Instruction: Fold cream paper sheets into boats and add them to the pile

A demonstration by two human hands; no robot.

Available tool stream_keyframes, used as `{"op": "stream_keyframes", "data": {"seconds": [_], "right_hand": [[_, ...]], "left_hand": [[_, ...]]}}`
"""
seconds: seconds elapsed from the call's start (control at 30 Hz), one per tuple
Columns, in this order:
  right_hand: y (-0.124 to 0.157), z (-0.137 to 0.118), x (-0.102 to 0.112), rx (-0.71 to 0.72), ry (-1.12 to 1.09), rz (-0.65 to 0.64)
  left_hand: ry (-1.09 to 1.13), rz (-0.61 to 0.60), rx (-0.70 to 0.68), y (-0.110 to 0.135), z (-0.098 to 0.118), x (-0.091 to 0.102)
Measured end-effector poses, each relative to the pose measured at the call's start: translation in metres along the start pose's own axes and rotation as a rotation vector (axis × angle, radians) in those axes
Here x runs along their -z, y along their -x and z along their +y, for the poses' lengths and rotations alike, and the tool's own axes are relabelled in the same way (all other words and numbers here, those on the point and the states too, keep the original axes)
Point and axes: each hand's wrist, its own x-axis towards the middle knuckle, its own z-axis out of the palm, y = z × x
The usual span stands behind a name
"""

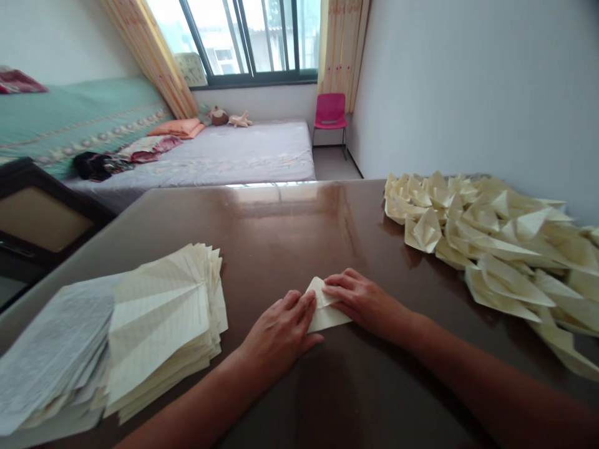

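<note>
A small piece of cream folded paper (326, 319) lies on the brown table between my hands, with a pointed top and a straight lower edge. My left hand (284, 321) presses its fingers together onto the paper's left side, the thumb stretched out below. On the opposite side, my right hand (362, 300) has its closed fingers on the paper's upper right. Both hands are shut on it, and their fingertips cover part of its folds. To the right, folded cream paper boats (491, 234) are heaped up, several of them overlapping.
A stack of creased, lined cream sheets (159, 312) lies at the left, overlapping a stack of grey printed sheets (60, 343). The glossy brown table (281, 237) reaches towards a bed (262, 149). A pink chair (330, 111) stands by the window.
</note>
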Motion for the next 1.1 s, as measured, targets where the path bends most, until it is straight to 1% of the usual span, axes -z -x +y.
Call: {"op": "stream_keyframes", "data": {"seconds": [0.1, 0.17, 0.23, 0.4, 0.53, 0.67, 0.9, 1.0, 1.1], "right_hand": [[0.001, -0.007, 0.004, 0.038, 0.139, -0.043], [0.001, -0.014, 0.007, 0.028, 0.222, -0.070], [0.002, -0.020, 0.009, 0.009, 0.255, -0.083], [0.002, -0.026, 0.008, 0.002, 0.247, -0.100], [0.002, -0.026, 0.007, -0.022, 0.232, -0.088], [0.002, -0.026, 0.008, -0.062, 0.193, -0.109], [0.003, -0.020, 0.012, -0.087, 0.088, -0.139], [0.002, -0.022, 0.011, -0.068, 0.150, -0.135], [0.002, -0.026, 0.009, -0.030, 0.236, -0.110]], "left_hand": [[-0.028, -0.010, 0.013, 0.001, 0.003, -0.003], [-0.046, -0.007, 0.016, 0.002, 0.006, -0.003], [-0.074, 0.003, 0.011, 0.003, 0.009, -0.002], [-0.148, 0.035, -0.033, 0.004, 0.013, 0.001], [-0.161, 0.079, -0.035, 0.004, 0.007, -0.001], [-0.133, 0.122, -0.034, 0.002, 0.002, -0.002], [-0.052, 0.103, 0.000, 0.000, -0.002, 0.003], [-0.055, 0.117, 0.002, -0.001, -0.003, 0.004], [-0.048, 0.079, -0.008, -0.002, -0.004, 0.005]]}}
